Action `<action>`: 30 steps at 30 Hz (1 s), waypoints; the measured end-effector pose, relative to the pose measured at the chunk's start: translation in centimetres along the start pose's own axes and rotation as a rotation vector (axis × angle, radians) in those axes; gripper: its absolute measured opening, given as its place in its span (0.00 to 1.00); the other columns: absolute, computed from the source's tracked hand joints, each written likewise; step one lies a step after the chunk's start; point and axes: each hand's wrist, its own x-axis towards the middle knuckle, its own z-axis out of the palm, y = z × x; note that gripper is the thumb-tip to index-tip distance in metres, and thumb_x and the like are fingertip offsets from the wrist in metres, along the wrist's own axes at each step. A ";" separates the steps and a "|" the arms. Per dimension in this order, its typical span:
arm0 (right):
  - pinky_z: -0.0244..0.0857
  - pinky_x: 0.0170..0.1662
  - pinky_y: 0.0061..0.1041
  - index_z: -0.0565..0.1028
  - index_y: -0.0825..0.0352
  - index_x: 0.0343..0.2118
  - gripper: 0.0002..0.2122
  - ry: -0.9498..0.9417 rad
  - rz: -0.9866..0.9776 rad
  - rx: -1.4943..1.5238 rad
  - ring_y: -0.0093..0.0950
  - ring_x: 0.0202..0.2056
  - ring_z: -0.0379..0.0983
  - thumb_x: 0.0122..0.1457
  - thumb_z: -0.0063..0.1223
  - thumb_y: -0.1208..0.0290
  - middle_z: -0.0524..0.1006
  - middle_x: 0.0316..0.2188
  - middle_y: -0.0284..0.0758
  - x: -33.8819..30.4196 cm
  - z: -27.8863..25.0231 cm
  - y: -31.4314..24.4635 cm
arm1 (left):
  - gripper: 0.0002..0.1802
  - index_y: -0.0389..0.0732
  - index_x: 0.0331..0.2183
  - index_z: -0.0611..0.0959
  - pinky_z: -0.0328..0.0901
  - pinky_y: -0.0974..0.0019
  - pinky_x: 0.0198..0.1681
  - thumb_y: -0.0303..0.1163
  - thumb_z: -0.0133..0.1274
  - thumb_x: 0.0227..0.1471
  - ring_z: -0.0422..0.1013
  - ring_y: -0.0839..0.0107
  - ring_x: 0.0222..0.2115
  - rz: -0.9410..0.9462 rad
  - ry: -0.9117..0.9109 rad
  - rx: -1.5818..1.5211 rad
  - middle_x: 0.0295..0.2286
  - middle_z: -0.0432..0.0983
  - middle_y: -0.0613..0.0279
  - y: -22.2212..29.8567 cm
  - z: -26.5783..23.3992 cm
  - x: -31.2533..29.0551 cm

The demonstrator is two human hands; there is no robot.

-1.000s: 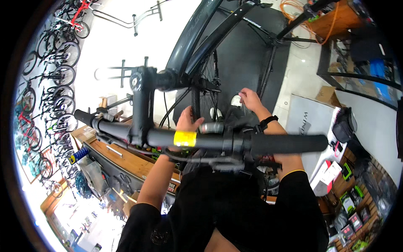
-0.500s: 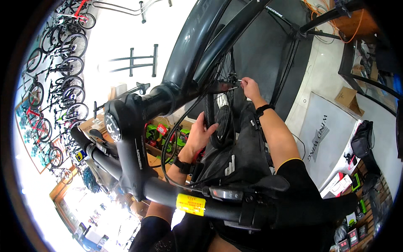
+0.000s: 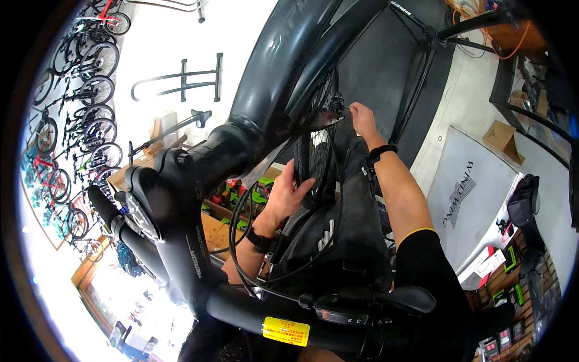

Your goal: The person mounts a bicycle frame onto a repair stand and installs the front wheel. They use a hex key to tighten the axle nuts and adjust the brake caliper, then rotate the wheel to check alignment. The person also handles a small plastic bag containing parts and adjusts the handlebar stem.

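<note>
A black bicycle frame stretches from the upper middle down to its stem and handlebar, close before me. Beyond the bar, my left hand is wrapped round the tyre of the bicycle wheel, its thumb on the near side. My right hand is farther off, beside the wheel's hub. Its fingers pinch a thin metal rod that points at the hub; what the rod's far end meets is too small to make out. Black cables loop over my left forearm.
Rows of bicycles stand along the left. Black metal stands lie on the pale floor. Boxes of coloured packages are under the frame, left of my hand. At right are a grey panel, a cardboard box and a black bag.
The stem and handlebar look larger and sit lower in the picture as the view shifts. My left hand keeps its hold on the tyre. My right hand stays by the hub, slightly farther up.
</note>
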 end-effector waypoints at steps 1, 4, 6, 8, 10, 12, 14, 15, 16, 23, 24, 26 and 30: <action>0.68 0.41 0.37 0.77 0.69 0.39 0.09 -0.005 0.003 0.028 0.45 0.38 0.76 0.62 0.49 0.71 0.79 0.33 0.45 0.0 0.0 0.1 | 0.24 0.33 0.46 0.70 0.65 0.63 0.32 0.33 0.60 0.52 0.69 0.61 0.25 -0.010 -0.009 0.039 0.27 0.75 0.50 0.0 -0.1 -0.1; 0.68 0.43 0.40 0.77 0.69 0.40 0.09 -0.040 0.055 0.032 0.48 0.41 0.74 0.62 0.49 0.71 0.79 0.36 0.47 0.0 -0.2 -0.1 | 0.22 0.33 0.45 0.70 0.65 0.63 0.33 0.31 0.60 0.52 0.70 0.60 0.26 0.039 0.004 -0.046 0.28 0.76 0.48 1.5 -0.2 -0.1; 0.68 0.43 0.40 0.77 0.69 0.40 0.09 -0.054 0.019 -0.010 0.48 0.41 0.74 0.62 0.49 0.71 0.79 0.36 0.47 -0.2 -0.5 -0.3 | 0.22 0.33 0.45 0.70 0.66 0.63 0.33 0.31 0.60 0.52 0.70 0.59 0.26 0.045 -0.008 -0.013 0.28 0.77 0.48 1.4 -0.3 0.0; 0.67 0.43 0.40 0.77 0.69 0.40 0.09 -0.051 0.015 -0.012 0.49 0.41 0.74 0.61 0.49 0.71 0.79 0.36 0.47 -0.3 -0.6 -0.4 | 0.22 0.33 0.45 0.70 0.66 0.63 0.33 0.32 0.60 0.52 0.70 0.58 0.26 0.047 -0.016 -0.006 0.28 0.76 0.47 1.4 -0.3 0.0; 0.67 0.42 0.40 0.77 0.70 0.40 0.09 -0.031 0.043 0.024 0.50 0.40 0.74 0.61 0.49 0.72 0.79 0.36 0.48 -0.5 -0.5 -0.3 | 0.23 0.34 0.45 0.70 0.66 0.62 0.33 0.32 0.60 0.52 0.70 0.56 0.26 0.046 -0.020 -0.024 0.28 0.76 0.47 1.6 -0.2 -0.1; 0.67 0.42 0.41 0.77 0.70 0.39 0.09 -0.026 0.015 0.021 0.51 0.40 0.73 0.61 0.49 0.72 0.79 0.35 0.48 -0.9 -0.5 -0.4 | 0.23 0.34 0.45 0.70 0.66 0.61 0.33 0.33 0.60 0.51 0.70 0.54 0.26 0.013 -0.031 -0.013 0.27 0.76 0.46 0.6 -0.1 0.0; 0.67 0.41 0.39 0.77 0.69 0.38 0.08 -0.011 -0.003 0.032 0.48 0.37 0.74 0.61 0.49 0.72 0.79 0.32 0.46 -1.1 -0.3 0.1 | 0.22 0.34 0.46 0.71 0.67 0.63 0.36 0.31 0.59 0.53 0.71 0.60 0.30 -0.045 -0.065 0.012 0.31 0.76 0.50 0.6 -0.3 0.1; 0.67 0.40 0.36 0.76 0.70 0.37 0.08 0.001 -0.008 0.045 0.44 0.35 0.75 0.61 0.49 0.72 0.78 0.30 0.44 -1.1 0.1 0.6 | 0.20 0.34 0.47 0.72 0.67 0.64 0.40 0.29 0.59 0.54 0.72 0.66 0.35 -0.087 -0.094 0.032 0.35 0.77 0.53 1.2 -0.6 0.2; 0.67 0.39 0.33 0.76 0.70 0.37 0.07 0.013 -0.013 0.057 0.41 0.32 0.76 0.61 0.48 0.72 0.78 0.28 0.42 -1.1 0.4 1.2 | 0.19 0.34 0.47 0.72 0.68 0.66 0.44 0.27 0.58 0.55 0.73 0.72 0.39 -0.129 -0.123 0.051 0.39 0.78 0.57 1.6 -0.8 0.3; 0.66 0.35 0.26 0.75 0.74 0.35 0.09 -0.187 0.097 0.273 0.25 0.29 0.74 0.65 0.47 0.72 0.78 0.26 0.35 0.1 0.4 2.1 | 0.19 0.34 0.47 0.72 0.69 0.65 0.44 0.28 0.58 0.55 0.74 0.71 0.39 -0.066 -0.110 0.037 0.39 0.78 0.57 1.4 -0.8 0.3; 0.66 0.34 0.25 0.75 0.74 0.35 0.10 -0.185 0.100 0.293 0.23 0.28 0.73 0.65 0.46 0.72 0.77 0.25 0.33 0.2 0.7 2.4 | 0.19 0.34 0.47 0.72 0.69 0.65 0.44 0.28 0.58 0.55 0.75 0.71 0.39 -0.067 -0.111 0.025 0.39 0.78 0.57 1.2 -0.8 0.4; 0.64 0.32 0.23 0.75 0.73 0.33 0.10 -0.159 0.109 0.376 0.21 0.26 0.70 0.65 0.46 0.71 0.76 0.24 0.31 0.1 1.6 2.8 | 0.19 0.33 0.47 0.72 0.69 0.65 0.44 0.28 0.58 0.55 0.75 0.70 0.39 -0.074 -0.117 0.016 0.38 0.78 0.56 1.8 -0.9 0.3; 0.60 0.28 0.23 0.73 0.70 0.31 0.11 -0.057 0.157 0.543 0.21 0.23 0.65 0.66 0.47 0.68 0.70 0.19 0.30 0.1 3.8 3.2 | 0.23 0.33 0.48 0.70 0.68 0.64 0.45 0.29 0.59 0.54 0.75 0.67 0.40 -0.067 -0.123 -0.046 0.38 0.78 0.52 3.3 -0.8 0.3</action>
